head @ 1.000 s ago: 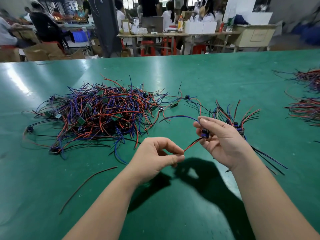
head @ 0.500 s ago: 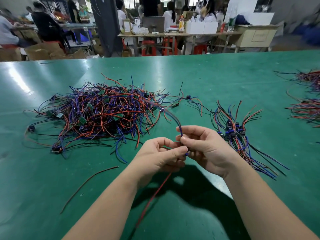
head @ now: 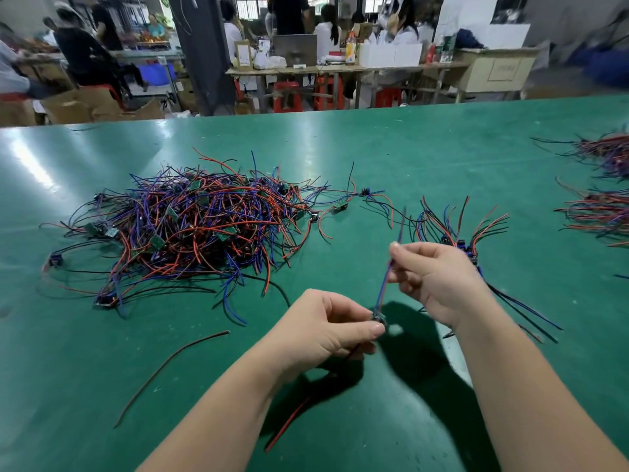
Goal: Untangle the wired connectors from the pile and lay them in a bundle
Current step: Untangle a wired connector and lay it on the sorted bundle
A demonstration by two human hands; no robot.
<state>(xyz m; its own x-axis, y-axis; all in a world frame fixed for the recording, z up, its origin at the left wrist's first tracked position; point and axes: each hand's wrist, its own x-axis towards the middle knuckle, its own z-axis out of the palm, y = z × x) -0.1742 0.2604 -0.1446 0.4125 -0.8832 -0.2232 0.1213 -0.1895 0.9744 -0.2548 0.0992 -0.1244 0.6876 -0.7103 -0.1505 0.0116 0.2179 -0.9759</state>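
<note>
A tangled pile (head: 200, 226) of red, blue and black wired connectors lies on the green table (head: 408, 148), left of centre. A sorted bundle (head: 459, 233) with its wires fanned out lies at the right, partly hidden behind my right hand. My left hand (head: 326, 332) pinches one connector's small dark plug (head: 378, 316) between thumb and finger; a red wire hangs down below it. My right hand (head: 435, 277) pinches the same connector's blue and red wires (head: 386, 281) higher up, holding them nearly upright above the plug.
One loose dark red wire (head: 170, 362) lies near the front left. Two stray connectors (head: 340, 206) sit between pile and bundle. More wire bundles (head: 602, 212) rest at the right edge. People work at benches beyond the table's far edge.
My hands have moved apart: the right hand slid up along the wires while the left stayed low on the plug. The wires now stand straight between them.
</note>
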